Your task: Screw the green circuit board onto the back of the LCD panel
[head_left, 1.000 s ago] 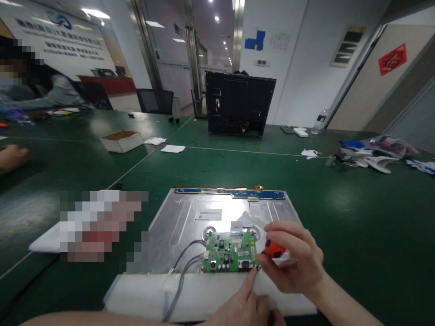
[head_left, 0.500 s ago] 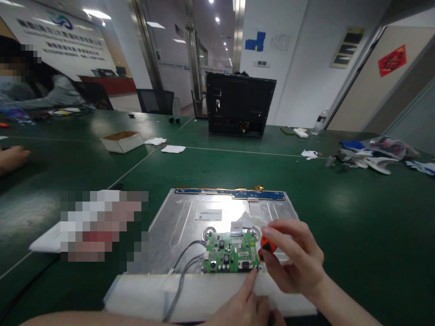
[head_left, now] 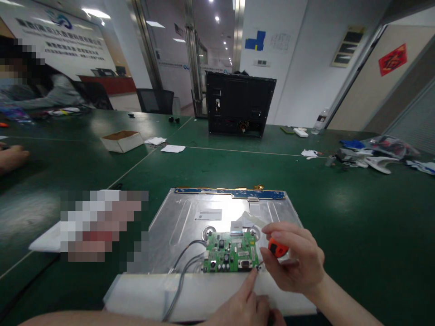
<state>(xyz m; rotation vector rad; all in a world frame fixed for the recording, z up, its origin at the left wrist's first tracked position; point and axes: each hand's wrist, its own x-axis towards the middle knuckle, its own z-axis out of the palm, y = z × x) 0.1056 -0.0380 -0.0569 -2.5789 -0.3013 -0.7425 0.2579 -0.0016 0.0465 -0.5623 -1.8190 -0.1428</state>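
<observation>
A green circuit board (head_left: pixel 231 251) lies on the silver metal back of a display panel (head_left: pixel 190 203). My right hand (head_left: pixel 299 258) grips a screwdriver (head_left: pixel 277 248) by its orange and black handle. The thin shaft slants down left to the board's lower right corner; its tip is too small to make out clearly. My left hand (head_left: pixel 243 303) comes from below, its index finger stretched out and touching that same corner. The other left fingers are bent and partly out of sight. Grey cables (head_left: pixel 185 276) run from the board's left side.
White foam-like wrapping (head_left: pixel 146 294) lies along the panel's near edge. A blue circuit strip (head_left: pixel 231 194) borders its far edge. Beyond are an open box (head_left: pixel 122 141), a black monitor housing (head_left: pixel 241 104) and a bottle (head_left: pixel 319 122). Another person's hand (head_left: pixel 13 158) rests at the left.
My right hand has tipped the screwdriver, its handle moving right and slightly up, and the shaft now shows pointing at the board's corner. My left hand stays in place.
</observation>
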